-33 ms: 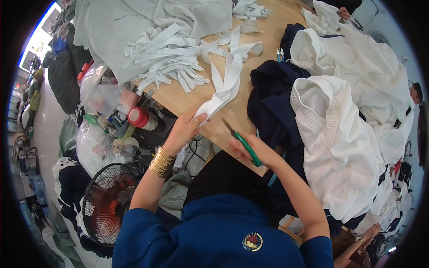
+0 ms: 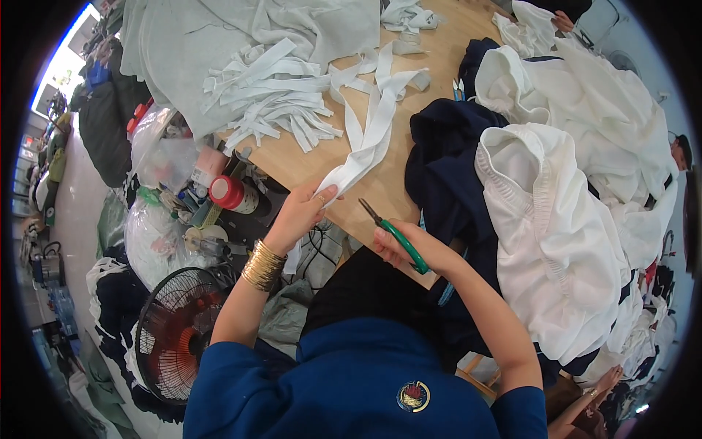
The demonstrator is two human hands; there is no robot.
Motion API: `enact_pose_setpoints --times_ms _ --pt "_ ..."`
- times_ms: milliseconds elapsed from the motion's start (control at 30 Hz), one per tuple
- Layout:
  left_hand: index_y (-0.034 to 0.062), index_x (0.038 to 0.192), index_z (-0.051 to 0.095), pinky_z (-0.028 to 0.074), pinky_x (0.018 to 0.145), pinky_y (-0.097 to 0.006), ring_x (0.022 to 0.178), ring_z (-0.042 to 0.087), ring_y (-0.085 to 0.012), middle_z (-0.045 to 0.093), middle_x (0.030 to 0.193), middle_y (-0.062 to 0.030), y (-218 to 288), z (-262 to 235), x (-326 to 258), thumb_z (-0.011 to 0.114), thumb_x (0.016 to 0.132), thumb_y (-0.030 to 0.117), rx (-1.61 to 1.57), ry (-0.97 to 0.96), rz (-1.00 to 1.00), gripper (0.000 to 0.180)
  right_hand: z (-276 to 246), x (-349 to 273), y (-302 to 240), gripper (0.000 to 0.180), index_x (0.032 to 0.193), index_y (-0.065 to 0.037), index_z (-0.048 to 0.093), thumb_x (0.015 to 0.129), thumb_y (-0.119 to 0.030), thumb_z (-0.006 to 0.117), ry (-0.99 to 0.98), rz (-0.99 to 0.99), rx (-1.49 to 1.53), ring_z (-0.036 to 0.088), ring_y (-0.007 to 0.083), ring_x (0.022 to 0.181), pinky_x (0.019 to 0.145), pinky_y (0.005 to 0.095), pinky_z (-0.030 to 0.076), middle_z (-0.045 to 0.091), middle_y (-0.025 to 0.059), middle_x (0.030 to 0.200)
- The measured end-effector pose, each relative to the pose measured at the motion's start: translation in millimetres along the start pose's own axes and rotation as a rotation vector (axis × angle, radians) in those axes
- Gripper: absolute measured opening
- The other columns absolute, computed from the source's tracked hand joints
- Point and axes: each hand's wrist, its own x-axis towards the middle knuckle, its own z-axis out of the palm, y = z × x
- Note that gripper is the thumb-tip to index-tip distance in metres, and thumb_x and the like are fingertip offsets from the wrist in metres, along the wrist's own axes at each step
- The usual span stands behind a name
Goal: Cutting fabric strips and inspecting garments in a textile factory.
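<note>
My left hand (image 2: 301, 211) pinches the near end of a long white elastic band (image 2: 365, 155), just off the table's near edge. From there the band runs away across the table in loose, twisting folds. In my right hand (image 2: 413, 247) is a pair of scissors (image 2: 398, 240) with green handles and dark blades. Its blades point up and left, a short way right of the band and not touching it. Farther left on the table lies a pile of short white cut strips (image 2: 274, 91), partly on a grey-white cloth (image 2: 248, 25).
White garments (image 2: 548, 234) with gathered waists lie over dark navy cloth (image 2: 446, 154) on the right. Left of the table stand a red-lidded jar (image 2: 230, 193), plastic bags (image 2: 150, 234) and a black fan (image 2: 179, 333). Other people's hands (image 2: 563, 20) show at the right.
The scissors' blades have shifted slightly up and left and seem a little farther apart. My left hand and the band have hardly moved.
</note>
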Motion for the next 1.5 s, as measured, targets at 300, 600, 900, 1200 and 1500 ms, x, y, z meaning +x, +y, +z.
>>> enact_pose_setpoints --times_ms 300,600,900,1200,1500 --pt "0.004 0.089 0.063 0.022 0.041 -0.018 0.046 0.03 0.0 0.039 0.056 0.0089 9.1 2.3 -13.2 0.052 0.09 0.028 -0.052 -0.026 0.026 0.027 3.2 17.7 -20.6 0.069 0.105 0.003 0.051 0.088 -0.061 0.031 -0.336 0.006 0.092 0.054 0.0137 0.083 0.074 0.0257 0.046 0.055 0.0111 0.099" --pt "0.0056 0.084 0.063 0.017 0.039 -0.018 0.042 0.026 0.0005 0.035 0.052 0.0106 1.2 7.3 -13.8 0.053 0.09 0.028 -0.077 0.015 0.02 0.025 7.7 20.4 -28.0 0.06 0.094 -0.006 0.05 0.087 -0.063 0.033 -0.257 -0.223 -0.024 0.05 0.0112 0.07 0.061 0.0256 0.042 0.05 0.0032 0.075" --pt "0.0057 0.083 0.063 0.019 0.043 -0.018 0.045 0.026 0.0002 0.036 0.053 0.0106 8.4 6.7 -13.6 0.053 0.089 0.028 -0.12 -0.056 -0.04 0.025 12.3 11.7 -20.8 0.058 0.076 -0.005 0.05 0.086 -0.06 0.039 -0.068 -0.152 -0.079 0.048 0.0118 0.043 0.042 0.0245 0.04 0.042 0.0014 0.051" --pt "0.004 0.084 0.063 0.018 0.043 -0.018 0.045 0.026 0.0001 0.034 0.051 0.0106 9.7 10.1 -6.3 0.054 0.088 0.027 -0.116 -0.083 -0.033 0.025 3.4 17.7 -2.7 0.059 0.085 -0.001 0.055 0.085 -0.059 0.045 -0.062 -0.038 -0.054 0.051 0.0117 0.044 0.042 0.0238 0.042 0.045 0.002 0.052" --pt "0.0025 0.082 0.064 0.018 0.044 -0.018 0.045 0.026 -0.0002 0.034 0.051 0.0106 18.9 16.8 -5.3 0.057 0.087 0.029 -0.07 -0.136 -0.056 0.028 4.7 8.6 -6.6 0.061 0.119 -0.005 0.052 0.086 -0.056 0.046 -0.056 -0.17 0.03 0.049 0.0108 0.05 0.048 0.0226 0.042 0.049 0.0034 0.061"
